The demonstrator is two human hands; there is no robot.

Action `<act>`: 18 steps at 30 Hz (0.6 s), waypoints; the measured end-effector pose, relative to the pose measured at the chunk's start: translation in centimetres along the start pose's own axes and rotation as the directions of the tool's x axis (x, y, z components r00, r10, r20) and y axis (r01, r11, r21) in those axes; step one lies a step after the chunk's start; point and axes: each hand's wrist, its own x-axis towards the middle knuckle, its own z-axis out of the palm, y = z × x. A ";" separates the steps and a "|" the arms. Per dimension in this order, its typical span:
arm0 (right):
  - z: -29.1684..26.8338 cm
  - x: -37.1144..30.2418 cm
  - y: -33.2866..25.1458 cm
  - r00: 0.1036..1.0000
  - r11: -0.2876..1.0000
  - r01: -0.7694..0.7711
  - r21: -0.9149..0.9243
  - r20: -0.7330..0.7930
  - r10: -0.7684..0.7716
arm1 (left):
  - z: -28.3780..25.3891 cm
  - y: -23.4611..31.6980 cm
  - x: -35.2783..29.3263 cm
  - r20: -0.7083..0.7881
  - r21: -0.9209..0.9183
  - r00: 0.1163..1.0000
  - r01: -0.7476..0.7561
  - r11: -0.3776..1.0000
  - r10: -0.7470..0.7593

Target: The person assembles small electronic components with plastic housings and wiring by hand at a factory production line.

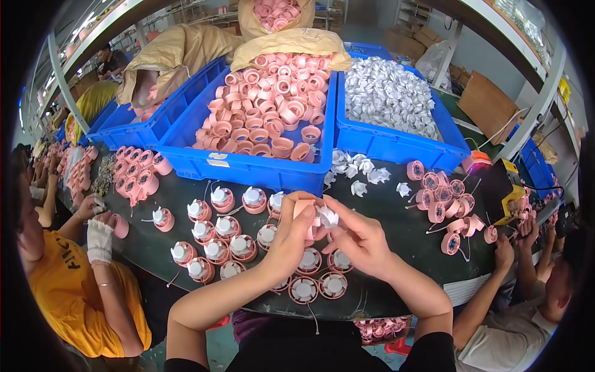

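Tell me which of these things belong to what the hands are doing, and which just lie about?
In use:
left hand holding pink ring
right hand holding white fan piece
finished pink-and-white pieces

Lying about:
brown sacks
cardboard box
yellow device

A dark worktop [396, 217] carries three blue crates. The middle crate [248, 164] is heaped with pink rings, the right crate [396, 146] with white fans, and the left crate [139, 133] holds a tan sack [176, 53]. More tan sacks stand behind. Loose white fans [356, 167] lie before the crates. Assembled pink housings with white fans [217, 239] sit in rows near the front edge. More pink pieces [449, 204] are clustered at right, others [136, 173] at left. A person in a yellow shirt [68, 291] sits left, another in white [514, 335] right.
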 end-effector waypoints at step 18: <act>1.5 0.0 -0.1 0.990 0.950 -0.077 0.304 -0.093 0.110 | -1.2 -0.4 -1.0 0.079 0.188 0.950 -0.312 0.931 0.303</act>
